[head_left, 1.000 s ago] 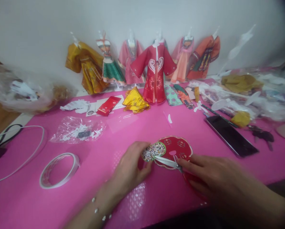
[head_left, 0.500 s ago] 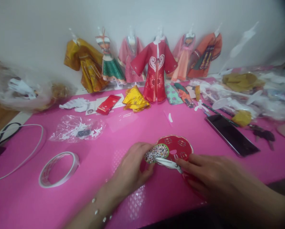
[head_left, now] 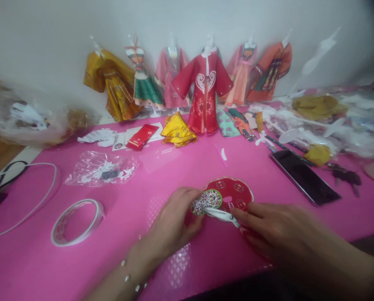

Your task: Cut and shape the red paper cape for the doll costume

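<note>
My left hand (head_left: pixel 177 219) has its fingers and thumb closed around the edge of a small oval piece (head_left: pixel 207 199), speckled in many colours, with a green rim. I cannot tell what the speckled surface is made of. My right hand (head_left: pixel 268 228) grips scissors (head_left: pixel 220 214) with pale blades and red handles mostly hidden under the fingers. The blade tips meet the lower part of the speckled oval. Behind both hands lies a red scalloped cloth piece (head_left: pixel 243 196) with a light edge, flower motifs and a small pink opening; the oval overlaps its left side.
Rolled tape (head_left: pixel 55 240) and a clear bag of white pieces (head_left: pixel 92 169) lie left. A phone (head_left: pixel 302 175) and keys (head_left: pixel 346 177) lie right. A red doll robe (head_left: pixel 194 94) stands behind, among other dressed forms along the wall. Plastic-wrapped items (head_left: pixel 356 138) crowd the back right.
Almost nothing differs. The speckled oval and the scissors have shifted very slightly to the right; both hands keep their hold.
</note>
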Tool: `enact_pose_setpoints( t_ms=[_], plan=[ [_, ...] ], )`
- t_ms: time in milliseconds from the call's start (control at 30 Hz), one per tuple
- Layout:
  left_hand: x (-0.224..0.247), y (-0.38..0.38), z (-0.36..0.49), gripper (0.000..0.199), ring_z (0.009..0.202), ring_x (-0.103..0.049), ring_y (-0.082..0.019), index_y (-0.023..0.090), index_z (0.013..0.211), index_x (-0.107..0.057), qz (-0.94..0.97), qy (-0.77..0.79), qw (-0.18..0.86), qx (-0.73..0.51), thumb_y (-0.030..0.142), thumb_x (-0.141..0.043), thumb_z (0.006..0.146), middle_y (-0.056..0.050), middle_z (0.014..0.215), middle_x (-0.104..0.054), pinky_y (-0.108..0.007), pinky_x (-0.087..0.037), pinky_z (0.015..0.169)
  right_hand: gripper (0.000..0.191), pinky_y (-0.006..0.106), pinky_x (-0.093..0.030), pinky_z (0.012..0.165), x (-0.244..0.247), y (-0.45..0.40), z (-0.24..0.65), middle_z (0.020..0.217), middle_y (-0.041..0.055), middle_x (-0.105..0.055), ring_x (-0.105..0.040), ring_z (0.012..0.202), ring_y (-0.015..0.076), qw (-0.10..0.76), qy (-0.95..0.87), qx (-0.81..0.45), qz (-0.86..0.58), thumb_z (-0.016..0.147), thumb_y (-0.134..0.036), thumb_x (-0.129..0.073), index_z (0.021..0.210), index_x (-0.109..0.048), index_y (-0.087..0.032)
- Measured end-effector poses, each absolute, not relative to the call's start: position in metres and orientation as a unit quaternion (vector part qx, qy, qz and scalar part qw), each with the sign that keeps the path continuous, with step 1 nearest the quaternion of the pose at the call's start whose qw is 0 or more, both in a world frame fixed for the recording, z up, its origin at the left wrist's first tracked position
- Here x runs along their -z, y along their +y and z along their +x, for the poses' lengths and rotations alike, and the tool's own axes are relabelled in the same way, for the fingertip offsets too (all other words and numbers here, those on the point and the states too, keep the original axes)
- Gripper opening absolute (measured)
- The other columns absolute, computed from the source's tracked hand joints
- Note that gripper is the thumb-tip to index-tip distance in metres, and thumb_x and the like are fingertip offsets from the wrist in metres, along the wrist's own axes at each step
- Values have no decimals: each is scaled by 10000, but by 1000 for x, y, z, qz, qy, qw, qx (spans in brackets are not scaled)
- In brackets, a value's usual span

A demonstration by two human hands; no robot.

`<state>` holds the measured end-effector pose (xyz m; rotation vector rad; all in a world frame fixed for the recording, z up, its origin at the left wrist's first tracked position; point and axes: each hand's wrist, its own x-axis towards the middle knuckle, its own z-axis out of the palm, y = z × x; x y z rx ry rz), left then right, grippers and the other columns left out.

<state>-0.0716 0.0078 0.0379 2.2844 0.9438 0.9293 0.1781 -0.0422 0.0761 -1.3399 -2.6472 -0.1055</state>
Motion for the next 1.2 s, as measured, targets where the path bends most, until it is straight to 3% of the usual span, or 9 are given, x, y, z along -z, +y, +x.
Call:
enact_pose_setpoints(
  t_ms=[133,333,567,833,1000,1200],
  plan=[
    [-37,8,-72,521,1021,-593,-202,231,1284,-456,839,344,244,-344,79,-613,811,-68,1126,-614,-365,-512,894,324,339,-296,497,-76,-41,178,694,-17,-621,-599,540,155,103,-889,48,-443,959,-187,-295,1063,-596,-241],
    [-37,9,-73,482,997,-604,-197,231,1258,-470,837,358,238,-339,90,-607,818,-62,1105,-626,-355,-524,876,356,350,-327,499,-79,-43,182,729,-11,-642,-611,561,165,96,-889,34,-446,953,-189,-313,1159,-599,-241],
    [-29,16,-76,413,963,-653,-238,175,1223,-502,785,500,154,-331,141,-592,821,-105,1089,-658,-412,-560,839,377,352,-342,494,-78,-42,188,823,8,-701,-643,599,172,100,-881,35,-462,911,-198,-386,1229,-583,-250],
    [-23,20,-82,474,1009,-636,-286,131,1257,-509,781,547,106,-283,112,-594,791,-139,1099,-657,-470,-565,843,309,354,-348,502,-65,-49,191,805,-11,-677,-638,599,163,63,-881,-3,-469,887,-178,-421,1108,-618,-266],
    [-31,19,-80,418,1054,-594,-307,128,1229,-521,803,518,92,-279,131,-596,818,-152,1135,-626,-515,-539,878,265,345,-331,499,-67,-50,191,793,4,-670,-625,596,157,36,-884,-23,-465,890,-179,-428,1059,-621,-248],
    [-38,15,-75,351,1163,-547,-239,188,1166,-535,885,309,178,-301,40,-485,852,-95,1149,-642,-464,-485,1003,207,337,-304,473,-72,-46,191,757,-8,-659,-640,603,169,3,-896,-56,-440,883,-177,-497,1046,-613,-230]
  ],
)
